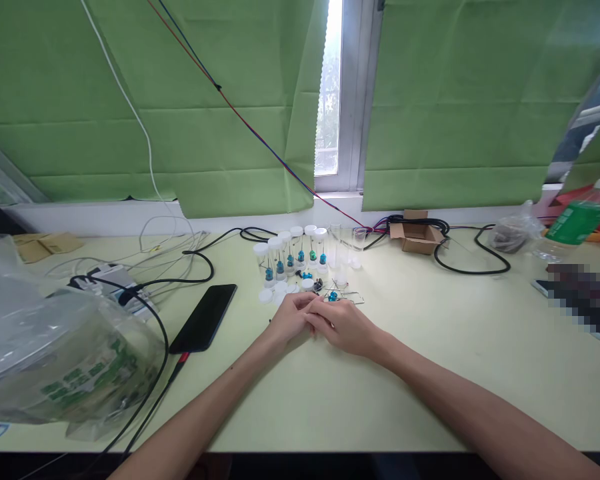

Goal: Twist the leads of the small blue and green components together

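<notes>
My left hand (291, 318) and my right hand (349, 327) meet over the table, fingers bent and pressed together at the tips. Whatever lies between them, if anything, is hidden. Just beyond stand several clear vials (290, 259) with white lids, each with a blue or green piece on a thin stem inside. To their right are clear tubes (344, 248) without lids. Loose white caps (266, 296) lie in front of the vials. Close to my right hand are a small blue piece (333, 297) and thin metal wires (354, 298). Small dark pieces (319, 285) lie beside them.
On the left are a black phone (204, 319), a large plastic bag (75, 347) and tangled cables (200, 270). An open cardboard box (416, 237) stands at the back. Farther right are a bottle with a green label (577, 220) and a clear bag (515, 230).
</notes>
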Available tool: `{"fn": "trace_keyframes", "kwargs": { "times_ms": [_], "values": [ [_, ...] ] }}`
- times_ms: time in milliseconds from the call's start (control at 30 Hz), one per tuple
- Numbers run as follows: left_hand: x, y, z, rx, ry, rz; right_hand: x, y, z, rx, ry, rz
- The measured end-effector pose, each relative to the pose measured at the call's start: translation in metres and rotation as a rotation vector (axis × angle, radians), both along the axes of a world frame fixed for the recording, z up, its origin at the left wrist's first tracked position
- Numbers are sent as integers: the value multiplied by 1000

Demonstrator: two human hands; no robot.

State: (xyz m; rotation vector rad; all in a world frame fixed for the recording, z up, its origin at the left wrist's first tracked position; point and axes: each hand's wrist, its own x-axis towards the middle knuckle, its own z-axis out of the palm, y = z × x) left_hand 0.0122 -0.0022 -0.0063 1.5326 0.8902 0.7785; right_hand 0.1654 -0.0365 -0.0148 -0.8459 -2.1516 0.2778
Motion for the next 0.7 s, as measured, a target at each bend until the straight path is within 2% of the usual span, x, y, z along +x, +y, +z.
{"fn": "trace_keyframes", "kwargs": {
  "times_ms": [700],
  "values": [
    [1, -2, 3, -26, -17, 19, 0, 0, 0, 25, -6, -12]
  ]
}}
